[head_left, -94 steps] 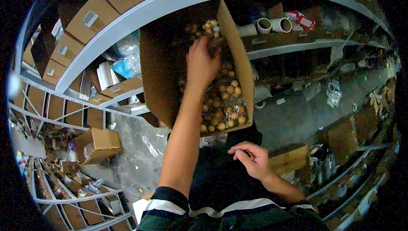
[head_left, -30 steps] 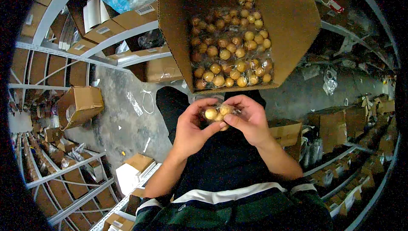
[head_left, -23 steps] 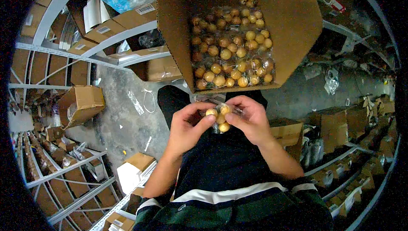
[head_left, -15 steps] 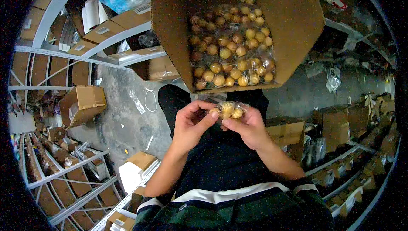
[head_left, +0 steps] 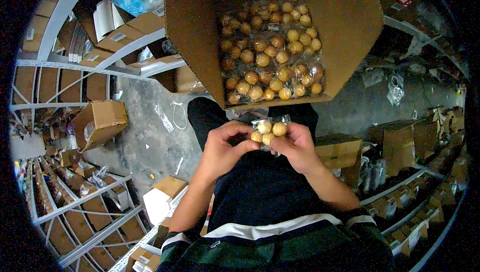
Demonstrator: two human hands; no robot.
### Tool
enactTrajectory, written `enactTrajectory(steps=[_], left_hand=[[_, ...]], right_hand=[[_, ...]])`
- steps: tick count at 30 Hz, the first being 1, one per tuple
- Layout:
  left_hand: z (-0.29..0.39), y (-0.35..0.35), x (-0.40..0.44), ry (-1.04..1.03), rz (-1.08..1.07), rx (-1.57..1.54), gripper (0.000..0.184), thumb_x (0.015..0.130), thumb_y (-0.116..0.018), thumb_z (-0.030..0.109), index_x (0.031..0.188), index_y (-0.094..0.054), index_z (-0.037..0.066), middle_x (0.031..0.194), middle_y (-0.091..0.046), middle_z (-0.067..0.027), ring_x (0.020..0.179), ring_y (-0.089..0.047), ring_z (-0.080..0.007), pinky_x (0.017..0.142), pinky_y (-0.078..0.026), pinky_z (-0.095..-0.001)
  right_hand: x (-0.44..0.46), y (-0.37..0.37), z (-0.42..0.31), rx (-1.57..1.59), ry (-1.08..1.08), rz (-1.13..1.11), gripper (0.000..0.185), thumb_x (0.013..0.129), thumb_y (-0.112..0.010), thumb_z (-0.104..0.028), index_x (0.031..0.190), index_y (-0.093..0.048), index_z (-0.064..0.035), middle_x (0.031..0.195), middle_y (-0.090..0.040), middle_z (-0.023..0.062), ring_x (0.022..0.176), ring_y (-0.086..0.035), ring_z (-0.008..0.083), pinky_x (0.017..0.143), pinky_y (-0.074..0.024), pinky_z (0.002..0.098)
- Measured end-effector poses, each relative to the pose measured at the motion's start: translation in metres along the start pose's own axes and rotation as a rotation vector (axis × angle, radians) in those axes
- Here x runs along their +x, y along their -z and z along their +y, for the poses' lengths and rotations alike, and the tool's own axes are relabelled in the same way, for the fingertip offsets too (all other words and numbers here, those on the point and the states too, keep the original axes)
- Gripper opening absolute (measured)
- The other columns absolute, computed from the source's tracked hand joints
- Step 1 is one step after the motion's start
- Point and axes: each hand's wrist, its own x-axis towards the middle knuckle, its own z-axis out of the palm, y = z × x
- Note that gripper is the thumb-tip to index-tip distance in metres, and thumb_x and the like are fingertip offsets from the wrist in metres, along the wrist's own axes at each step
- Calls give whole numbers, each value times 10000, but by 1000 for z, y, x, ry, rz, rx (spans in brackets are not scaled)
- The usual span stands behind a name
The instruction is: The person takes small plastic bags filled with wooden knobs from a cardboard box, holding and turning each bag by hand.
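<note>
A clear plastic bag of wooden balls (head_left: 268, 133) is held in front of my body, over my dark trousers. My left hand (head_left: 226, 148) pinches its left end between thumb and fingers. On the right end, my right hand (head_left: 296, 149) grips the bag with the thumb pressed against the balls. The balls are pale yellow with visible grain. Just beyond my hands stands an open cardboard box (head_left: 350, 37). Inside it lie several more clear bags of wooden balls (head_left: 272, 52), some pale, some darker brown.
Metal shelving (head_left: 80, 207) with cartons runs along the left, and more shelves (head_left: 415, 192) line the right. An open carton (head_left: 100, 124) is at the left. Plastic scraps and a white loop (head_left: 178, 116) lie on the concrete floor (head_left: 150, 147). Another carton (head_left: 337, 154) stands right of my legs.
The bag has turned so that the balls face up more fully and spread apart between my hands. My left fingers have shifted toward its edge. The view has moved slightly.
</note>
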Motion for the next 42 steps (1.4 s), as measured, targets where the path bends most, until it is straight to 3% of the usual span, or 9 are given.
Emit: enactTrajectory(steps=[8,10,17,22,25,30,35,37,42], left_hand=[[-8,-1,-4,50,33,-89,192,710,-736,101,837,-631,4,809,-629,-60,750,-577,-132,708,-448,-250],[-7,-1,-4,75,13,-61,187,717,-732,107,838,-634,3,794,-631,-63,740,-575,-123,713,-443,-245],[-5,-3,-5,150,-2,-152,152,736,-722,108,791,-620,8,768,-630,-23,734,-553,-84,698,-436,-229],[-16,0,-3,163,-95,-160,138,757,-705,94,811,-613,6,777,-627,-11,742,-545,-69,700,-439,-220],[-17,-2,-3,215,-12,-327,122,766,-691,66,825,-605,3,784,-620,-11,743,-546,-68,694,-448,-222],[-14,1,-7,192,-117,-440,122,758,-691,40,823,-594,1,799,-611,-13,740,-553,-75,683,-455,-221],[-16,1,-4,139,-88,-144,189,718,-733,74,835,-602,7,792,-615,-20,749,-554,-99,731,-444,-236],[-8,-3,-4,140,-85,-259,223,687,-759,92,829,-609,7,790,-620,-15,757,-556,-107,753,-440,-245],[-3,-5,-5,124,-89,-23,278,685,-764,96,902,-610,15,819,-631,-21,781,-561,-105,757,-440,-244]], right_hand=[[7,-5,1,-140,201,96,223,825,-643,-203,964,-615,-31,838,-606,-15,721,-521,49,653,-441,207],[5,1,-4,35,-23,-37,221,826,-644,-213,951,-613,-33,818,-600,-20,703,-519,47,637,-435,203],[6,0,2,60,-26,6,238,833,-638,-225,956,-602,-24,795,-598,-19,706,-539,63,635,-445,213],[6,-1,-3,-463,96,92,278,835,-631,-216,983,-582,14,869,-628,19,794,-569,107,719,-472,263],[7,2,2,-60,-66,-53,281,826,-637,-203,998,-577,12,937,-630,39,838,-563,103,753,-464,277],[6,5,9,-88,41,-45,268,815,-639,-174,1004,-576,5,931,-621,36,859,-556,100,772,-455,276],[5,7,6,-110,56,-85,258,808,-639,-175,993,-581,-5,898,-619,30,831,-556,105,760,-450,273],[6,5,-2,-478,154,77,262,792,-654,-187,981,-588,-19,893,-622,32,816,-557,108,759,-448,272],[12,16,-11,-236,76,-129,283,761,-687,-204,959,-602,-22,868,-633,34,804,-568,107,758,-452,273]])
